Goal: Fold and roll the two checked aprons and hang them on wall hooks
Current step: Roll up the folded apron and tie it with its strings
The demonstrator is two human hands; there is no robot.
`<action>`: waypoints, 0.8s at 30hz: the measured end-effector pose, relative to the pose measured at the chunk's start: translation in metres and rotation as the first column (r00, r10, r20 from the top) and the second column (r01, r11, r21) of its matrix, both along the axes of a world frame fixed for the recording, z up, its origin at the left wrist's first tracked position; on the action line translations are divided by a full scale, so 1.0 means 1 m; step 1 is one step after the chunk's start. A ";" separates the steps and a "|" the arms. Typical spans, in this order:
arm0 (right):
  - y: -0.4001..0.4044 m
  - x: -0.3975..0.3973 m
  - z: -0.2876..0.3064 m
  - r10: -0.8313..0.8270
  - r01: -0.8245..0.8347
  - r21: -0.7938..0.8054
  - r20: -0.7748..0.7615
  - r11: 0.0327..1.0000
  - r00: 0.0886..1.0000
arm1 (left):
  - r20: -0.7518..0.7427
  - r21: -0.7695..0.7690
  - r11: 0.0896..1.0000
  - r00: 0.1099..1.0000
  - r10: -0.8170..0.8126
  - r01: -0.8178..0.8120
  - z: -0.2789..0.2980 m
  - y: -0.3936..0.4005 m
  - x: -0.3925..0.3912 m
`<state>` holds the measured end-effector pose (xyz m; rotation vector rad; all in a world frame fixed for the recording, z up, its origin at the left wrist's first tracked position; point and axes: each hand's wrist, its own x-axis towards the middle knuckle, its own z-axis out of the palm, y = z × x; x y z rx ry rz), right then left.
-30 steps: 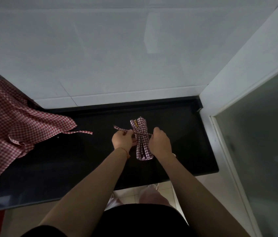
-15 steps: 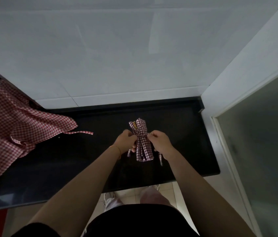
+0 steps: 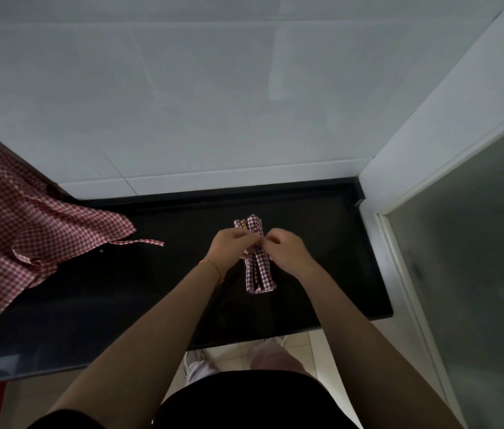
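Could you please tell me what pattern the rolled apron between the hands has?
The rolled apron is red-and-white checked, clearest in the head view.

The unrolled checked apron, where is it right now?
In the head view the unrolled apron lies spread at the far left of the black counter, one tie trailing right toward the rolled apron that both hands work on.

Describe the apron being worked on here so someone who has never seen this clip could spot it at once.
Start at the black countertop below the white tiled wall. Near its right end lies the rolled apron, a narrow red-and-white checked bundle, with the left hand and right hand pinching at its middle. Unlike the loose apron spread at the far left, it is compact and tightly rolled.
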<state>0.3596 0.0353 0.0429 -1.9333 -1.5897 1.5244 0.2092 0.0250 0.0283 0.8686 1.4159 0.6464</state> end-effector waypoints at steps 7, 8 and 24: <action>0.009 0.006 0.019 0.173 -0.174 0.052 0.030 0.983 0.984 | -0.140 0.090 0.977 0.974 -0.178 0.192 -0.008 -0.001 0.007; 0.011 0.004 0.021 0.183 -0.184 0.053 0.018 0.981 0.983 | -0.198 0.119 0.968 0.961 -0.195 0.221 -0.009 -0.001 0.009; 0.014 0.010 -0.011 0.147 -0.171 0.195 0.132 0.966 0.980 | -0.049 0.012 1.000 0.999 -0.018 0.019 -0.010 0.007 0.010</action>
